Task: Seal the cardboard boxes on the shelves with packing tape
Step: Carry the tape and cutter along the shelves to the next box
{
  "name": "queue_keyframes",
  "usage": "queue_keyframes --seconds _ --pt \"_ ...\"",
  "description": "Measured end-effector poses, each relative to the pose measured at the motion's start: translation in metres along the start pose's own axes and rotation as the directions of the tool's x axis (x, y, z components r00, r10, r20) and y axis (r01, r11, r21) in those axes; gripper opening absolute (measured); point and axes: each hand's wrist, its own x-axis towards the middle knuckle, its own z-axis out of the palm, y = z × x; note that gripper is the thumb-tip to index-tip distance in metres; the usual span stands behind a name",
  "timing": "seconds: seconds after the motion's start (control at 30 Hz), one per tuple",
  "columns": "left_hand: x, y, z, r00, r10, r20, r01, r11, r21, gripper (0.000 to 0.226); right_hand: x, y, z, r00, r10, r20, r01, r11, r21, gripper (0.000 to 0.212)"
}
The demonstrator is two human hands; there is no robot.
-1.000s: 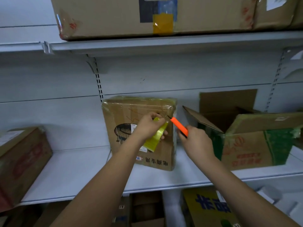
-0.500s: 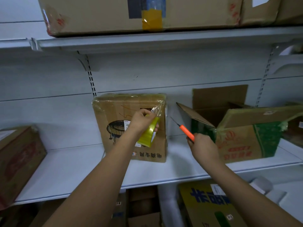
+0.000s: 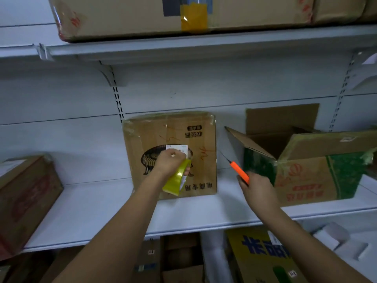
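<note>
Standing upright on the white middle shelf (image 3: 98,213): a brown cardboard box (image 3: 142,139), the landmark for every place below; its printing reads upside down and clear tape covers its top edge and corners.
Label on the box: a small white sticker (image 3: 180,148) near the middle of the front face, partly behind the left hand.
Left hand (image 3: 170,163): in front of the box's front face, fingers curled round the tape roll and gripping it.
Tape roll (image 3: 176,180): yellowish translucent packing tape, hanging below the left hand against the lower half of the box front.
Right hand (image 3: 258,187): to the right of the box and apart from it, closed round the handle of the knife.
Knife (image 3: 238,173): an orange utility knife, its thin blade pointing up and left toward the box's right edge, not touching it.
Open box (image 3: 306,176): to the right of the box, brown and green, its flaps raised, on the same shelf.
Left box (image 3: 24,199): well to the left of the box, brown with red print, tilted, at the shelf's left end.
Upper boxes (image 3: 132,15): on the shelf above the box, a long brown carton with yellow tape at its middle.
Lower boxes (image 3: 263,256): below the box, under the shelf, several cartons, one yellow with blue lettering.
</note>
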Motion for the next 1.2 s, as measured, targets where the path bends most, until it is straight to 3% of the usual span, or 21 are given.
queue_keyframes --seconds 0.1,0.2,0.23,0.3,0.37,0.53,0.63,0.73,0.87,1.07,1.2 --pt "-0.004 -0.007 -0.01 0.996 0.053 -0.072 -0.051 0.998 0.02 0.016 0.022 -0.047 -0.009 0.977 -0.141 -0.16 0.165 0.975 0.147 0.025" --pt "-0.005 -0.006 -0.026 0.983 0.122 -0.134 -0.126 0.992 -0.021 0.012 0.06 -0.101 -0.013 0.909 -0.204 -0.363 0.272 0.951 0.145 0.018" --pt "-0.005 -0.004 -0.034 0.973 0.143 -0.179 -0.152 0.988 -0.035 0.01 0.072 -0.115 -0.01 0.893 -0.224 -0.389 0.287 0.952 0.109 0.031" --pt "-0.005 -0.002 -0.052 0.946 0.174 -0.274 -0.203 0.976 -0.082 0.006 0.09 -0.13 0.004 0.9 -0.265 -0.346 0.27 0.962 -0.035 0.062" --pt "-0.005 -0.001 -0.075 0.919 0.179 -0.351 -0.259 0.946 -0.196 0.005 0.1 -0.135 0.02 0.917 -0.27 -0.293 0.236 0.96 -0.149 0.069" --pt "0.0 0.001 -0.139 0.804 0.188 -0.564 -0.387 0.885 -0.257 0.003 0.101 -0.125 0.037 0.9 -0.303 -0.313 0.312 0.95 -0.022 0.072" --pt "0.015 -0.009 -0.173 0.753 0.178 -0.633 -0.316 0.942 -0.111 0.003 0.102 -0.121 0.027 0.879 -0.321 -0.351 0.331 0.943 -0.033 0.064" --pt "0.066 -0.053 -0.206 0.735 0.123 -0.667 -0.175 0.984 -0.012 0.022 0.105 -0.112 0.017 0.878 -0.294 -0.379 0.301 0.953 -0.044 0.052" --pt "0.06 -0.049 -0.177 0.77 0.118 -0.627 -0.06 0.992 0.113 0.017 0.112 -0.095 0.001 0.893 -0.187 -0.41 0.225 0.973 0.046 0.033" --pt "0.082 -0.049 -0.146 0.844 0.166 -0.51 -0.122 0.986 0.117 0.018 0.12 -0.095 -0.002 0.912 -0.167 -0.375 0.249 0.952 0.179 0.022" --pt "0.076 -0.04 -0.131 0.899 0.16 -0.407 -0.155 0.987 0.045 0.008 0.121 -0.109 0.003 0.946 -0.063 -0.318 0.189 0.904 0.384 0.011"
